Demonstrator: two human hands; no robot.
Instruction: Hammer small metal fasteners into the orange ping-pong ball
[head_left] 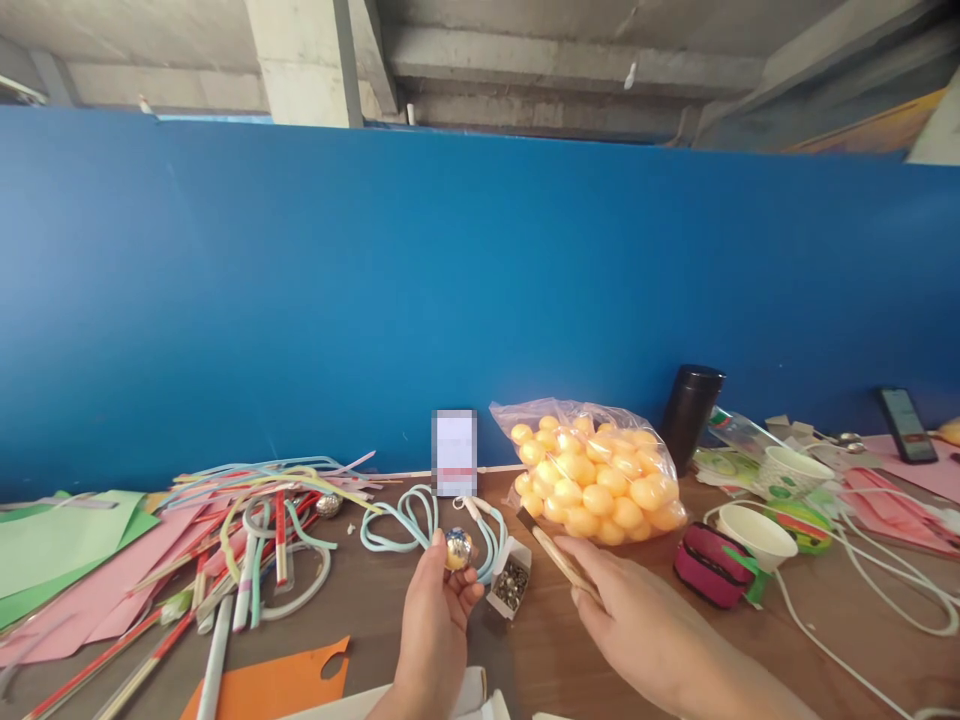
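Note:
My left hand (437, 615) holds a shiny silver ball (458, 548) between thumb and fingers, raised over the desk. My right hand (634, 610) is closed around a slim wooden-handled tool (559, 558) with a dark flat tip pointing up and left; its exact kind is unclear. Between the hands stands a small open white box (511, 580) full of small metal pieces. A pale blue cord (400, 547) lies looped just behind my left hand. Beyond my right hand rests a clear plastic bag (592, 475) of orange balls.
Coloured paper (82, 590), straws and bendy tubes (281, 540) clutter the left. An orange sheet (277, 685) lies in front. On the right are a black bottle (691, 415), a magenta pouch (711, 567), paper cups (757, 540), white cable and a phone (907, 425). A blue partition (465, 270) rises behind.

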